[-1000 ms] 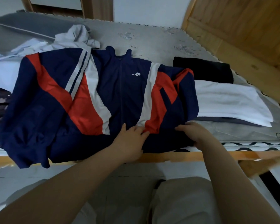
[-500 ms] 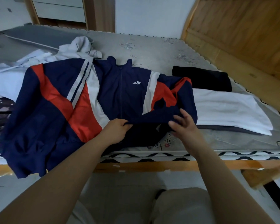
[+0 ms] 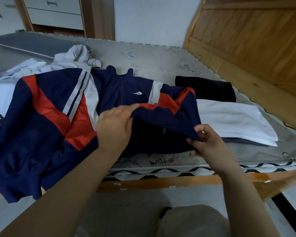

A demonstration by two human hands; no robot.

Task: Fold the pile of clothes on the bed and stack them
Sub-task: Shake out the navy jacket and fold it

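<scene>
Head view, step: folding the jacket (image 3: 58, 117), which lies front-up across the near edge of the bed (image 3: 161, 57); its right-side hem is lifted and being turned over toward the chest.
Left hand (image 3: 114, 129): grasping the raised hem, thumb and fingers pinched on the cloth near the red panel.
Right hand (image 3: 207, 142): grasping the hem corner between curled fingers, just above the mattress edge.
Next move: judged, carry the flap across to the zipper line and lay it flat; the thin cloth will likely bunch unless both hands keep it taut.
Done pile: a white folded garment (image 3: 232, 122) and a black folded garment (image 3: 205, 88) lie beside the jacket on the right.
Still to fold: a grey hoodie (image 3: 75, 57) behind the jacket.
Change: half a second ago the hem was barely raised; it is now lifted higher and further over.
</scene>
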